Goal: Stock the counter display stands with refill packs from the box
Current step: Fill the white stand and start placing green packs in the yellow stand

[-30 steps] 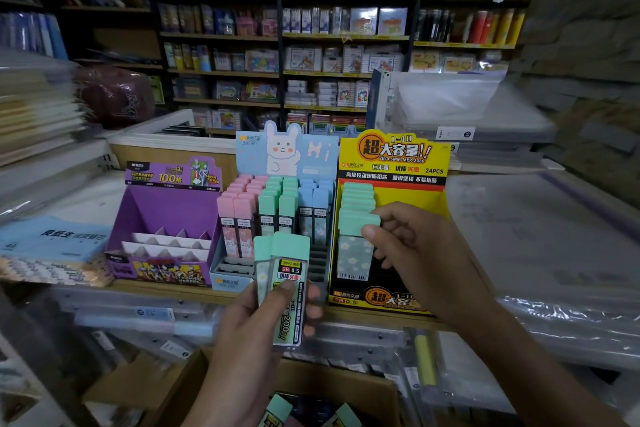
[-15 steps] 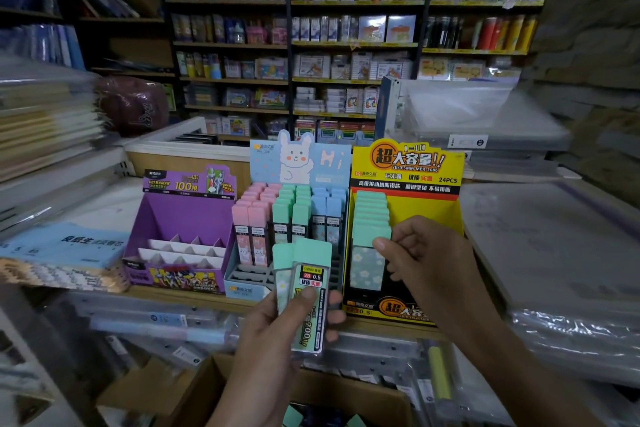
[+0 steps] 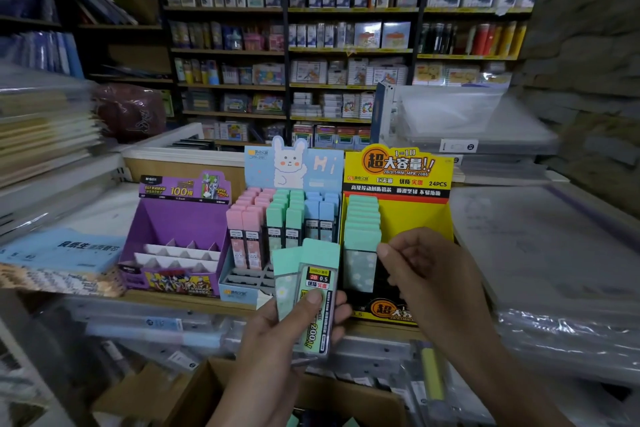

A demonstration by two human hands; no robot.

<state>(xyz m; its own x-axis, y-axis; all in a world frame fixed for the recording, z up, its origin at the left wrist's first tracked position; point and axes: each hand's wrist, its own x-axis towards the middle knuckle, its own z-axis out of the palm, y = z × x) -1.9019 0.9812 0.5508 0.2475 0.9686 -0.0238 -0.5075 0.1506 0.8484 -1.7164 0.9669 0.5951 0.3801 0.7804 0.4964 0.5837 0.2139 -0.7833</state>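
Note:
My left hand (image 3: 277, 340) grips a few mint-green refill packs (image 3: 313, 274), fanned upright in front of the counter edge, with the thumb pressed on the front one. The yellow display stand (image 3: 415, 218) holds one column of the same mint packs on its left side; its right side shows bare yellow card. My right hand (image 3: 433, 281) hovers before that stand, fingers loosely curled, fingertips at the right edge of the front pack (image 3: 360, 267) and holding nothing. The open cardboard box (image 3: 194, 395) sits low, below my hands, with mint pack tops showing inside.
A blue rabbit stand (image 3: 291, 163) with pink, green and blue packs sits left of the yellow one. Further left a purple stand (image 3: 180, 218) shows bare white dividers. Plastic-wrapped stacks (image 3: 554, 253) flank the counter, and stocked shelves (image 3: 346, 48) fill the back wall.
My right hand has let go of the pack it was seating in the yellow stand and drawn slightly right. The left hand keeps its packs; the view shifted a little.

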